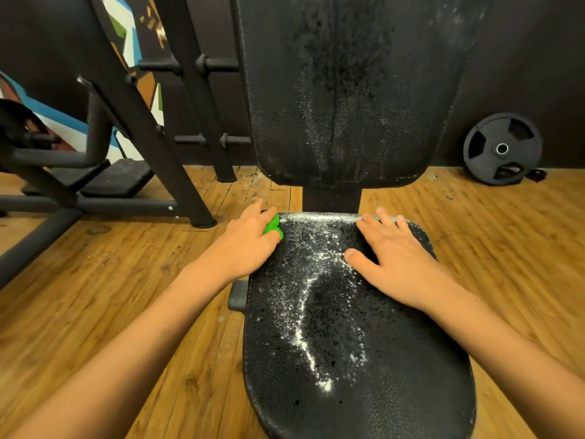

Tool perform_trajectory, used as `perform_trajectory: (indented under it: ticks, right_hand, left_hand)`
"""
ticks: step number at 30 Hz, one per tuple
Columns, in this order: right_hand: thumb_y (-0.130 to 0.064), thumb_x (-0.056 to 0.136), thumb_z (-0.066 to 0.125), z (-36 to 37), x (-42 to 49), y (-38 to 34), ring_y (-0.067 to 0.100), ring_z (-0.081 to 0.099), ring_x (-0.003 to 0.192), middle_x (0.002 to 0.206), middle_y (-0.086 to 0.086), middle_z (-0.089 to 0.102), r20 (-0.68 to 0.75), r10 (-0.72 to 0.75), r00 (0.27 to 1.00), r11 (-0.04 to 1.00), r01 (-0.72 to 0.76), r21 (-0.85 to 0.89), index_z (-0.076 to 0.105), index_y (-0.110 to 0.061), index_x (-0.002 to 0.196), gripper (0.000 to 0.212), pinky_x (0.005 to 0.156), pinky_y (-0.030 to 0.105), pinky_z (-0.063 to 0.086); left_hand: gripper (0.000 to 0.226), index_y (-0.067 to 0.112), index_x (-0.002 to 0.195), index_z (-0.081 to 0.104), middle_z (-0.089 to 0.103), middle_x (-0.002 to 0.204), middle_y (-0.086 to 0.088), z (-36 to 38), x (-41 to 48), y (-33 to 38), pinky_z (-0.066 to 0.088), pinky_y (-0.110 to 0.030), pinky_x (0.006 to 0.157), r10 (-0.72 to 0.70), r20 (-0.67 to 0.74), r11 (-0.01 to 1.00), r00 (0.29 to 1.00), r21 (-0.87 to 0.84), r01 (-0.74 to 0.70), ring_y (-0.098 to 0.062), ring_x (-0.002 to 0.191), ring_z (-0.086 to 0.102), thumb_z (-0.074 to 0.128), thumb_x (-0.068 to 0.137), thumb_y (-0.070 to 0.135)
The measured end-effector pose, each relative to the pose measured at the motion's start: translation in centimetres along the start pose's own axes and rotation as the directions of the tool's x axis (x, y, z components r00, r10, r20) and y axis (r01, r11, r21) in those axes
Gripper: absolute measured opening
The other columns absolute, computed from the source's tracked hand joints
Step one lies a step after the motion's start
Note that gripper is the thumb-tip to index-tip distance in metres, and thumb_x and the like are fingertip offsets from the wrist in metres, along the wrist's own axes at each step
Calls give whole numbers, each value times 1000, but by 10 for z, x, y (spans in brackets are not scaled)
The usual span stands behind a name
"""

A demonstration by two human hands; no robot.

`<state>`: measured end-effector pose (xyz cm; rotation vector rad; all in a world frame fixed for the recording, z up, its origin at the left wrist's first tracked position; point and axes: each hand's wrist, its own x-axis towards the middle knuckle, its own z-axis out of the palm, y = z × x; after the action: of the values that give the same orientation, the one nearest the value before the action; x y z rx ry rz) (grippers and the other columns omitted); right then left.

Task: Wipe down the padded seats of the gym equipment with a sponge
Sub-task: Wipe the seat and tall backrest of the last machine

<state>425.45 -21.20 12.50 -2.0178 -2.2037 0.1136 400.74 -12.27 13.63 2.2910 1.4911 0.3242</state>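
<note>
- Two hands are at the far end of the black bumpy padded seat (373, 359), one on each side.
- The left hand (250, 236) has its fingers curled round a small green sponge (271, 224), pressed against the seat's far left edge.
- The right hand (399, 264) lies flat on the seat with its fingers straight.
- A white speckled streak (304, 315) runs down the middle.
- To wipe well, I think the sponge should cross the streak in long, slow strokes, pushing evenly — and reach every edge.
- The tall black back pad (342, 106) looks spotty too.
</note>
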Motion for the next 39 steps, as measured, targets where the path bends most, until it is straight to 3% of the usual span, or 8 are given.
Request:
perform_trajectory:
  ticks: [8, 15, 20, 30, 33, 39]
  right_hand:
    - [-57, 105, 29, -2, -2, -3, 24, -2, 157, 168, 7, 18, -12, -6, 1000, 1000, 6, 16, 26, -11, 158, 71, 126, 43, -2]
    - [-53, 106, 32, -2, -3, -3, 24, -3, 157, 169, 8, 15, -16, 3, 1000, 998, -2, 63, 24, -8, 159, 70, 125, 42, -4]
    - [-55, 106, 32, 0, -6, -3, 22, -6, 157, 170, 6, 14, -20, 0, 1000, 996, 2, 86, 22, -10, 161, 71, 125, 40, -6]
    - [-55, 106, 32, 1, -3, 0, 24, -6, 157, 170, 6, 13, -12, 7, 1000, 998, -6, 65, 20, -10, 162, 73, 125, 41, -6]
    - [-55, 106, 32, 0, -1, 2, 24, -7, 157, 170, 6, 12, -9, 8, 1000, 998, -7, 70, 19, -11, 162, 73, 125, 40, -7]
    - [-56, 105, 33, 1, -3, 4, 22, -8, 157, 170, 4, 13, -17, 5, 1000, 998, -4, 65, 20, -13, 162, 72, 124, 38, -7]
  left_hand:
    - [54, 12, 157, 30, 20, 167, -8, 0, -8, 13, 19, -33, 119, -33, -58, 999, 998, -10, 32, -23, 152, 20, 37, 104, 19]
    - [59, 14, 156, 36, 32, 163, -4, 18, -10, 8, 22, -33, 120, -57, -198, 994, 979, -100, 38, -20, 150, 28, 38, 106, 46]
    - [50, 15, 154, 40, 37, 161, -4, 16, -8, 6, 28, -33, 115, -55, -193, 997, 980, -72, 42, -23, 147, 35, 36, 108, 34]
    - [51, 14, 155, 38, 37, 161, -6, 13, 1, 5, 28, -34, 116, -56, -158, 994, 986, -97, 41, -26, 146, 36, 34, 107, 30]
    - [47, 11, 150, 43, 43, 156, -9, 12, 1, 8, 33, -33, 108, -56, -160, 993, 986, -107, 39, -28, 141, 41, 35, 107, 27]
    - [56, 11, 159, 28, 22, 167, -8, 15, 1, 2, 18, -34, 122, -17, -142, 995, 990, -98, 4, -22, 153, 20, 34, 107, 32]
